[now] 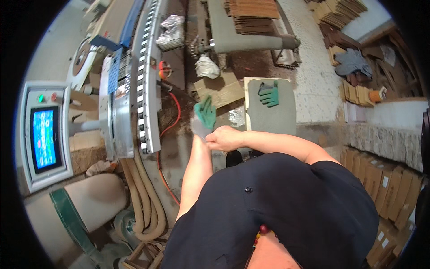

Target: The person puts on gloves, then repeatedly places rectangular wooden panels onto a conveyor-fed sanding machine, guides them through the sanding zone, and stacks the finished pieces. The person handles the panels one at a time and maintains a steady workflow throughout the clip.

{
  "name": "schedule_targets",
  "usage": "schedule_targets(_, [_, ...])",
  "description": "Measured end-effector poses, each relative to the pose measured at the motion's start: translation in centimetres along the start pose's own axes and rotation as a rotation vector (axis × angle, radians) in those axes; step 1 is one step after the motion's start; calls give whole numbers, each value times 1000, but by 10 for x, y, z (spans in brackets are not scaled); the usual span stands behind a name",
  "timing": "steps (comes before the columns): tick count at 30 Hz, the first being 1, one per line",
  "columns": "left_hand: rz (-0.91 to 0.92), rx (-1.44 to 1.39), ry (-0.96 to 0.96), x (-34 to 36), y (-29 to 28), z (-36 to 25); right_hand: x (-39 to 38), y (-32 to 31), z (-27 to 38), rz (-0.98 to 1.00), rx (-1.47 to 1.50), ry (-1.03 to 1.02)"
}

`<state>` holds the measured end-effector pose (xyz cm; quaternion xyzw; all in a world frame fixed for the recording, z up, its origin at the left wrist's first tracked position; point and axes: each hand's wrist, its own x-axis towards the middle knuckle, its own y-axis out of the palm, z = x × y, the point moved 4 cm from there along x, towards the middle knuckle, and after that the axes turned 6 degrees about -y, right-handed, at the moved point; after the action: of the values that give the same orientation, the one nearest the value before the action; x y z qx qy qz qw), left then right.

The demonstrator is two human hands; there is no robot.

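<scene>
My left hand (205, 114) wears a work glove with a green coated palm and a pale grey cuff (199, 128). Its fingers stretch away from me and hold nothing. At that wrist, my bare right hand (225, 138) is closed, pinching the edge of the cuff. A second green and grey glove (269, 96) lies on a grey padded top (272, 120) just ahead and to the right. Beyond my gloved fingers, a flattened cardboard sheet (224, 92) rests low on the floor.
A machine with a lit control screen (45, 139) and a long metal rail (145, 89) fills the left. A red hose (178, 110) runs beside it. Stacked brown boards (254, 15) sit on a conveyor (251, 43) ahead; cartons (385, 184) line the right.
</scene>
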<state>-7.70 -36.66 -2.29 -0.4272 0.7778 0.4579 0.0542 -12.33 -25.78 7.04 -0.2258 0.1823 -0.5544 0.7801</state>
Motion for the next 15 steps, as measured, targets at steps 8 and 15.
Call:
schedule_targets(8, [-9, 172, -380, 7, -14, 61, -22, 23, -48, 76, 689, 170])
schedule_targets(15, [-81, 530, -377, -4, -63, 103, -161, -93, -272, -649, -226, 672])
